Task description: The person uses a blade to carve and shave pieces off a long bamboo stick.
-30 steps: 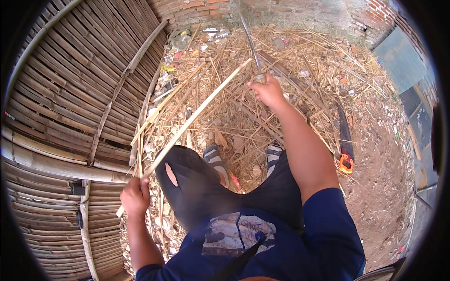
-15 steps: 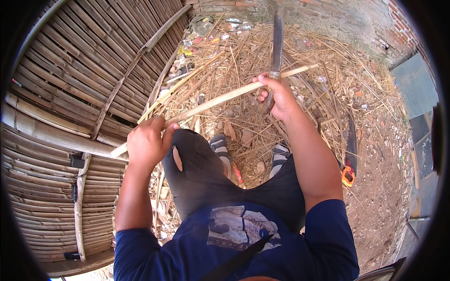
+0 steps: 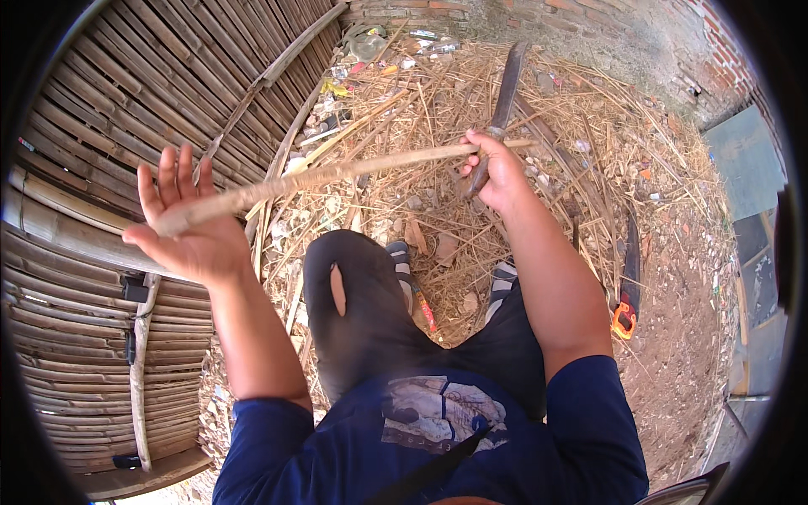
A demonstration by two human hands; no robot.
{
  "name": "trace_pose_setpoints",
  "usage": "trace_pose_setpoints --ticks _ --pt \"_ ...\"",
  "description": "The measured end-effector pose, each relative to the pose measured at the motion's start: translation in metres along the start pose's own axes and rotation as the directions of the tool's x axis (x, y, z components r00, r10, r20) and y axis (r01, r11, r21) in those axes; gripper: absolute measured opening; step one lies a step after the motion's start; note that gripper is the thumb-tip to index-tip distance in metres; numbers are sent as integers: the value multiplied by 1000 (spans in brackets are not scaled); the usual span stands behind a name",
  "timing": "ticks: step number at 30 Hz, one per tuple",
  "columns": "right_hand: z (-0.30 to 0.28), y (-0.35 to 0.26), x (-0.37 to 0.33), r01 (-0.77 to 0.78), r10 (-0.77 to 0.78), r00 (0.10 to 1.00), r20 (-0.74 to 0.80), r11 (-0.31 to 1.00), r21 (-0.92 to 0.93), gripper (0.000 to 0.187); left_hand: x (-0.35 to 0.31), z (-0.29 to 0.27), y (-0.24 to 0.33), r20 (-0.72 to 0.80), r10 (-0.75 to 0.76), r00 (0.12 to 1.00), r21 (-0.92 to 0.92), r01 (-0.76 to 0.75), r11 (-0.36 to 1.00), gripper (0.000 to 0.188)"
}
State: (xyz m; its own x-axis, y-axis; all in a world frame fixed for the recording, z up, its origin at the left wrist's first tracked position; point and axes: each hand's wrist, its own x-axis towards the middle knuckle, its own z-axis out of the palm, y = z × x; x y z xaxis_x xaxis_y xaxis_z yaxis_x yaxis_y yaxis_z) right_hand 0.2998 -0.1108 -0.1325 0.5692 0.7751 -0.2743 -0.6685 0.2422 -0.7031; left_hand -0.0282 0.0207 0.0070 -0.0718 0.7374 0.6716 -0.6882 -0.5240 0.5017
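Note:
A long bamboo strip (image 3: 337, 172) slants across in front of me, its thick left end over the palm of my left hand (image 3: 189, 223). That hand is turned up, its fingers spread and not wrapped around the strip. My right hand (image 3: 499, 175) is closed around the wooden handle of a machete (image 3: 507, 93), the dark blade pointing away from me. The strip's thin right end passes under the fingers of the same hand, beside the handle. Both things are above the littered ground, beyond my knees.
A slatted bamboo wall (image 3: 93, 151) stands close on the left. Straw, bamboo scraps and litter (image 3: 438, 219) cover the ground. A handsaw with an orange handle (image 3: 624, 320) lies at the right. A brick wall (image 3: 606, 42) closes the far side; grey-blue panels (image 3: 745, 160) stand at right.
My left hand has opened, turned palm up and moved left and away from my knee. The strip's left end has risen. The machete blade has tilted slightly right.

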Motion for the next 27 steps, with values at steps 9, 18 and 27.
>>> trace_pose_setpoints --ticks 9,18,27 --pt "-16 5 7 -220 168 970 -176 916 -337 36 40 49 -41 -56 106 993 79 -101 992 71" --pt "-61 35 17 -217 -45 970 -240 295 -931 64 32 38 -130 -137 86 987 483 -9 876 77" --pt "-23 70 0 172 -159 971 176 -38 -984 45 36 26 -157 -79 129 988 465 -78 882 81"
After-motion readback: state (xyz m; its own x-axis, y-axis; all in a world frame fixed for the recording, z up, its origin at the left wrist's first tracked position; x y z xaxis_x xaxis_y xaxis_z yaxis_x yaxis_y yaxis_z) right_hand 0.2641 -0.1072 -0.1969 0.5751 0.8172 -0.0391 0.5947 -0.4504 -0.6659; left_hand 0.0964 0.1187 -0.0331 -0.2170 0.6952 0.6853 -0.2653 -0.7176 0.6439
